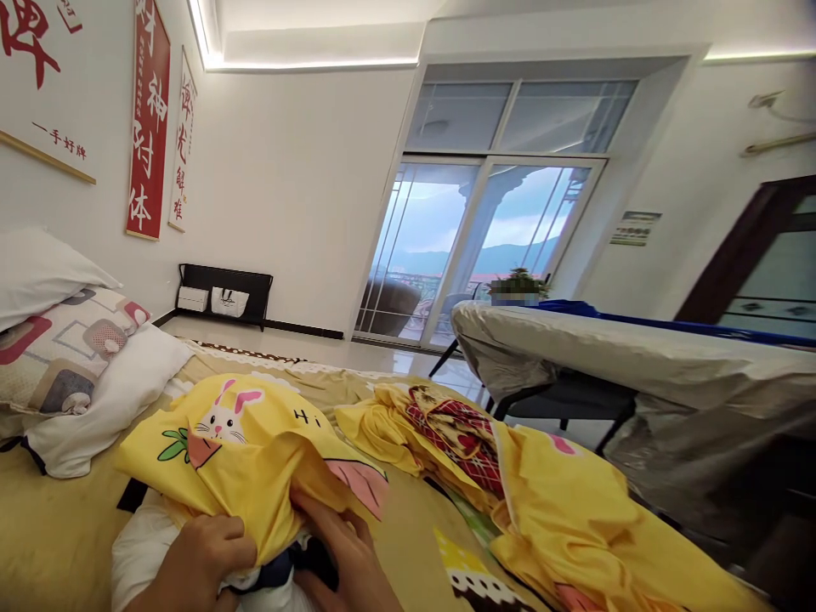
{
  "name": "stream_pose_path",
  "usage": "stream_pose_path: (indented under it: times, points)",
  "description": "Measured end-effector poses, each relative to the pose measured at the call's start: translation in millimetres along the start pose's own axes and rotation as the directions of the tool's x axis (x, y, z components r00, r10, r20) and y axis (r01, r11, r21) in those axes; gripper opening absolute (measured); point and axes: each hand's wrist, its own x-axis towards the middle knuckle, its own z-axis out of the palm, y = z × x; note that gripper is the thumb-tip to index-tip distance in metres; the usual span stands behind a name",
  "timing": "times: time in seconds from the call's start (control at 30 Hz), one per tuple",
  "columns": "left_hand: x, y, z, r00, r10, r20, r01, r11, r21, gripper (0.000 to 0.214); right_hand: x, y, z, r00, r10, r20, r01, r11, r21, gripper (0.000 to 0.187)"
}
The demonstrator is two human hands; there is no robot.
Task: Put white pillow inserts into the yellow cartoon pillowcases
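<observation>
A yellow pillowcase [248, 450] printed with a pink-eared rabbit and a carrot lies bunched on the bed in front of me. My left hand [201, 557] grips its lower edge, fingers curled over the cloth and a white pillow [137, 552] underneath. My right hand [348, 548] pinches the same yellow cloth just to the right, fingers closed on the fabric. Something dark blue shows between the two hands.
More yellow bedding with a red plaid patch [459, 433] trails across the bed to the right. Pillows [70, 357] are stacked at the left by the wall. A covered table [637, 357] stands right of the bed, before glass balcony doors [484, 246].
</observation>
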Motion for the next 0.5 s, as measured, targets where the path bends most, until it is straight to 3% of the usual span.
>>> stream_pose_path:
  times: [0.07, 0.17, 0.23, 0.3, 0.4, 0.5]
  points:
    - [-1.0, 0.6, -2.8, 1.000, 0.021, -0.001, -0.021, 1.000, -0.011, 0.029, 15.8, -6.0, 2.0, 1.000, 0.008, 0.008, -0.008, 1.000, 0.021, 0.049]
    - [-4.4, 4.4, -13.0, 0.991, -0.096, -0.097, 0.088, 0.993, -0.085, 0.024, 24.8, -9.6, 11.4, 0.993, -0.030, -0.116, 0.030, 1.000, -0.006, 0.035]
    - [-3.5, 9.1, -21.5, 0.962, -0.217, -0.164, 0.198, 0.972, -0.123, 0.022, 20.8, -10.8, 18.2, 0.953, -0.097, -0.286, 0.078, 0.994, -0.076, 0.030]
    - [1.8, 14.3, -28.4, 0.932, -0.300, -0.204, 0.285, 0.953, -0.099, 0.021, 13.1, -14.4, 22.8, 0.875, -0.196, -0.444, 0.131, 0.976, -0.173, 0.025]
    - [14.7, 19.2, -33.5, 0.895, -0.327, -0.303, 0.334, 0.942, -0.031, 0.017, 2.3, -23.8, 23.0, 0.781, -0.321, -0.536, 0.213, 0.943, -0.254, 0.024]
    - [22.1, 18.2, -33.4, 0.877, -0.305, -0.372, 0.320, 0.947, -0.022, 0.012, -5.0, -30.5, 17.9, 0.800, -0.275, -0.533, 0.220, 0.961, -0.166, 0.022]
